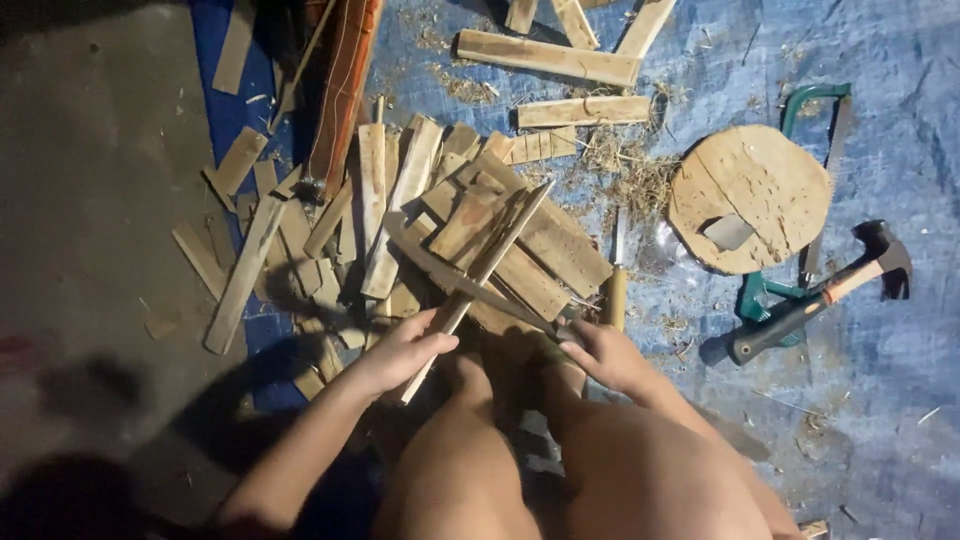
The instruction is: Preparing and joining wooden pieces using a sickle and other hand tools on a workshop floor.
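Bare knees fill the bottom of the view, person seated on the floor over a blue tarp point(880, 330). Left hand point(400, 352) has its grip closed around the near end of a thin wooden stick point(480, 272). Stick's long axis runs from that hand up and away to the right, far tip resting over the pile of wood scraps point(400, 200). Right hand point(608, 358) is curled around the handle of a long dark blade point(455, 275), which lies across the stick near its middle, pointing left. Stick looks pale, narrow, split-faced. Farther right: hammer point(820, 295), round wooden block point(750, 195), green saw point(815, 110), planks point(548, 55) beyond.
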